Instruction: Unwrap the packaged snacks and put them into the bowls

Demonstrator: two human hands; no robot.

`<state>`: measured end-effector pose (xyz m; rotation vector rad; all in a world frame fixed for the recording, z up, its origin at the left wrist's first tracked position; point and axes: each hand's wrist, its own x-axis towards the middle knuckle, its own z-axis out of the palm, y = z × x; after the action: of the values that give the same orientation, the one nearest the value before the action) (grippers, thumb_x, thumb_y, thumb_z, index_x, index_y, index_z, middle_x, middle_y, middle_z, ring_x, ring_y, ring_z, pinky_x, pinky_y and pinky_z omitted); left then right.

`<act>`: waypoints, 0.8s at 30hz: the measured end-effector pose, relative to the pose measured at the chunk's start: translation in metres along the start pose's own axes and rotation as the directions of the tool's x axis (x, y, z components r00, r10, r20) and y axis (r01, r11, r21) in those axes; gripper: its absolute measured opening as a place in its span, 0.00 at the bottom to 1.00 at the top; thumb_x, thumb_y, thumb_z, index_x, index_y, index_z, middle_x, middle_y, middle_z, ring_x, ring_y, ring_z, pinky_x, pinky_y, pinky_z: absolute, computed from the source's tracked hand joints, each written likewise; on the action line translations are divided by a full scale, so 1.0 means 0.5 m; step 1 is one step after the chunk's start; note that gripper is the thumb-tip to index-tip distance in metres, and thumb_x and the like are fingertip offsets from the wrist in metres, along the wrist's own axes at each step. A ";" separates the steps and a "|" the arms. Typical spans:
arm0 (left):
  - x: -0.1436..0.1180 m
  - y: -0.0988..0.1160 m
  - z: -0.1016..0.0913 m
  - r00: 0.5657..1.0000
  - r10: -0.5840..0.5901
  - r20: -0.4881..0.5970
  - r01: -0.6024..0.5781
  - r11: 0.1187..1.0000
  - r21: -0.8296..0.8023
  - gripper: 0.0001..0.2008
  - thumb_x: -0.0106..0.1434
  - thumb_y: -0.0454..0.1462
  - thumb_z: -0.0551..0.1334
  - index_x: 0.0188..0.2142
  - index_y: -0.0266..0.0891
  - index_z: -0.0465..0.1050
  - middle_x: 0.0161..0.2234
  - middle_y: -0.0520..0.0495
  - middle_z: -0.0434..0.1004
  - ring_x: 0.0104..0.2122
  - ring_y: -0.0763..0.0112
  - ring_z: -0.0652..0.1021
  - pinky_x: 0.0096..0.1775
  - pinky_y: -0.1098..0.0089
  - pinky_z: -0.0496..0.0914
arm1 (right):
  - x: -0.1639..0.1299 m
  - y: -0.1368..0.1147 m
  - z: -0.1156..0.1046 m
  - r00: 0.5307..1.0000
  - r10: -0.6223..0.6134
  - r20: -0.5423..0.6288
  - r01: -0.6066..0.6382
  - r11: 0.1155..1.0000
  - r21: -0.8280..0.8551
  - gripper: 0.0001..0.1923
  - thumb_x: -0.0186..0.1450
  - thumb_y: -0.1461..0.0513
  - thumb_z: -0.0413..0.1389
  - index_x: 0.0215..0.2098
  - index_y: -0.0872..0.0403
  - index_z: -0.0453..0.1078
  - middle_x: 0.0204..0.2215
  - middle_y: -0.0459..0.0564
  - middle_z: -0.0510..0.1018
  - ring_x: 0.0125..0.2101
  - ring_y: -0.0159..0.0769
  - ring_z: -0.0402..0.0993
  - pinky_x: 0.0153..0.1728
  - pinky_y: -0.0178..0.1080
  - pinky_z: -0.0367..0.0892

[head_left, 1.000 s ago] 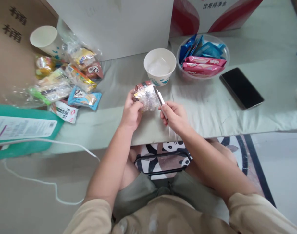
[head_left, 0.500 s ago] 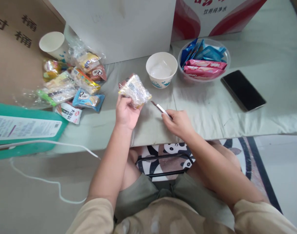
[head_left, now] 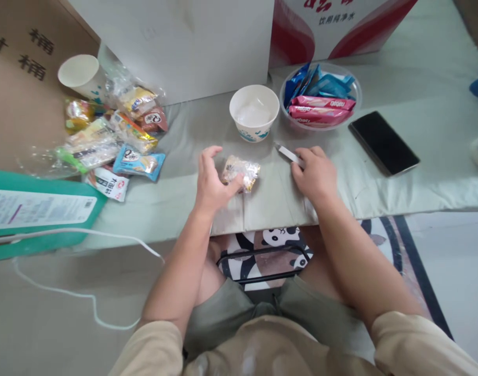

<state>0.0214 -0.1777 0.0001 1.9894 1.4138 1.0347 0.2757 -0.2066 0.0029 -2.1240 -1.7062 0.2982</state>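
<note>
A clear-wrapped snack packet with gold edges lies on the cloth-covered table in front of me. My left hand is open beside it, fingers spread and raised, and the thumb overlaps the packet's near side. Farther right, my right hand rests low over the cloth, closed around a slim utility knife with a whitish body, its tip pointing up and left. Behind the packet stands a white paper bowl with clear plastic inside.
A clear tub holds blue and pink snack packs; a black phone lies to its right. Wrapped snacks and a paper cup are at left, by a green container and a white cable. Boxes stand behind.
My left hand has let go of the snack packet, which now lies on the table. My right hand has moved right with the knife, away from the packet.
</note>
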 end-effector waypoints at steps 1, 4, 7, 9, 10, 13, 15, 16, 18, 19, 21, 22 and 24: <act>0.001 0.003 -0.006 0.995 0.086 0.059 -0.089 0.995 0.044 0.33 0.54 0.42 0.72 0.56 0.43 0.64 0.57 0.39 0.69 0.60 0.51 0.72 0.62 0.51 0.67 | 0.001 0.003 -0.002 0.999 0.030 -0.017 -0.031 0.999 -0.033 0.21 0.66 0.61 0.53 0.54 0.54 0.77 0.48 0.61 0.78 0.45 0.54 0.75 0.46 0.53 0.69; 0.004 0.015 -0.016 0.974 0.135 0.181 -0.151 0.986 0.074 0.26 0.55 0.41 0.71 0.53 0.43 0.69 0.55 0.40 0.74 0.58 0.53 0.75 0.62 0.53 0.69 | 0.002 0.008 -0.001 0.985 0.097 -0.142 -0.109 0.991 -0.076 0.21 0.65 0.61 0.54 0.54 0.54 0.76 0.49 0.63 0.77 0.49 0.59 0.72 0.51 0.61 0.65; 0.006 0.020 -0.019 0.981 0.048 0.185 -0.049 0.999 -0.003 0.17 0.58 0.39 0.68 0.48 0.42 0.73 0.54 0.40 0.77 0.56 0.57 0.77 0.58 0.56 0.73 | -0.003 0.000 0.013 0.979 -0.021 -0.201 0.029 0.999 0.039 0.19 0.64 0.62 0.54 0.52 0.54 0.76 0.48 0.62 0.77 0.50 0.56 0.72 0.53 0.58 0.66; 0.008 0.017 -0.019 0.985 -0.029 0.169 0.051 0.991 -0.124 0.11 0.59 0.39 0.66 0.42 0.41 0.74 0.54 0.41 0.79 0.53 0.59 0.79 0.54 0.59 0.75 | -0.011 -0.014 0.025 0.969 -0.159 -0.188 0.190 0.968 0.161 0.16 0.65 0.62 0.53 0.49 0.53 0.75 0.46 0.60 0.78 0.49 0.52 0.74 0.54 0.54 0.68; 0.009 0.015 -0.018 0.986 -0.088 0.142 0.116 0.972 -0.203 0.08 0.59 0.38 0.65 0.39 0.41 0.74 0.52 0.41 0.80 0.51 0.60 0.80 0.51 0.61 0.76 | -0.015 -0.022 0.030 0.960 -0.214 -0.181 0.252 0.942 0.221 0.15 0.65 0.62 0.52 0.47 0.53 0.75 0.44 0.59 0.79 0.48 0.50 0.74 0.53 0.53 0.68; 0.018 0.016 -0.021 0.939 -0.333 0.086 0.328 0.789 -0.519 0.05 0.56 0.37 0.64 0.33 0.42 0.71 0.39 0.47 0.82 0.40 0.66 0.82 0.41 0.67 0.77 | -0.028 -0.052 0.037 0.928 -0.333 -0.167 0.372 0.854 0.362 0.14 0.66 0.62 0.50 0.47 0.52 0.74 0.44 0.57 0.80 0.48 0.47 0.76 0.53 0.49 0.70; 0.025 0.022 -0.026 0.875 -0.464 0.141 0.415 0.567 -0.711 0.05 0.54 0.37 0.64 0.32 0.43 0.70 0.33 0.50 0.80 0.35 0.66 0.81 0.35 0.68 0.77 | -0.032 -0.069 0.037 0.884 -0.441 -0.153 0.462 0.776 0.430 0.18 0.64 0.61 0.50 0.50 0.52 0.73 0.50 0.58 0.79 0.53 0.47 0.75 0.56 0.49 0.69; 0.028 0.025 -0.029 0.844 -0.501 0.193 0.448 0.459 -0.767 0.06 0.53 0.37 0.63 0.32 0.43 0.70 0.33 0.49 0.80 0.34 0.65 0.82 0.34 0.67 0.77 | -0.033 -0.075 0.037 0.856 -0.497 -0.140 0.501 0.735 0.457 0.21 0.63 0.61 0.51 0.53 0.52 0.72 0.54 0.58 0.78 0.56 0.47 0.74 0.59 0.50 0.68; 0.033 0.028 -0.033 0.796 -0.537 0.278 0.496 0.316 -0.809 0.06 0.52 0.38 0.62 0.32 0.43 0.70 0.33 0.47 0.81 0.36 0.61 0.83 0.34 0.64 0.79 | -0.034 -0.082 0.038 0.815 -0.571 -0.101 0.539 0.682 0.494 0.25 0.60 0.63 0.51 0.56 0.51 0.71 0.57 0.58 0.76 0.59 0.48 0.72 0.61 0.52 0.66; 0.035 0.028 -0.034 0.778 -0.550 0.304 0.514 0.280 -0.811 0.06 0.53 0.38 0.62 0.33 0.43 0.71 0.34 0.46 0.81 0.37 0.59 0.83 0.35 0.63 0.79 | -0.033 -0.084 0.040 0.810 -0.581 -0.078 0.535 0.678 0.504 0.25 0.59 0.64 0.51 0.54 0.51 0.72 0.56 0.58 0.77 0.57 0.47 0.73 0.60 0.51 0.66; 0.037 0.023 -0.034 0.750 -0.583 0.313 0.535 0.256 -0.805 0.06 0.53 0.39 0.62 0.33 0.42 0.71 0.34 0.45 0.81 0.38 0.58 0.84 0.37 0.61 0.80 | -0.032 -0.082 0.043 0.829 -0.558 -0.036 0.496 0.704 0.509 0.18 0.60 0.65 0.51 0.46 0.51 0.75 0.51 0.57 0.78 0.51 0.45 0.76 0.55 0.49 0.68; 0.038 0.018 -0.033 0.739 -0.603 0.301 0.537 0.256 -0.804 0.06 0.53 0.39 0.62 0.32 0.42 0.71 0.33 0.46 0.81 0.38 0.58 0.84 0.37 0.61 0.80 | -0.031 -0.080 0.044 0.844 -0.536 -0.023 0.471 0.721 0.508 0.14 0.61 0.65 0.51 0.41 0.52 0.76 0.48 0.56 0.79 0.48 0.44 0.76 0.52 0.48 0.69; 0.038 0.010 -0.032 0.718 -0.641 0.271 0.536 0.261 -0.803 0.06 0.53 0.38 0.63 0.31 0.43 0.70 0.32 0.47 0.81 0.37 0.60 0.84 0.36 0.64 0.80 | -0.029 -0.075 0.044 0.867 -0.498 -0.015 0.436 0.743 0.508 0.09 0.63 0.64 0.51 0.34 0.52 0.74 0.41 0.55 0.78 0.42 0.42 0.75 0.47 0.46 0.70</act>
<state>0.0149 -0.1620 0.0189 0.5600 1.1595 1.1295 0.2302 -0.2102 -0.0017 -1.2754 -1.9082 0.6470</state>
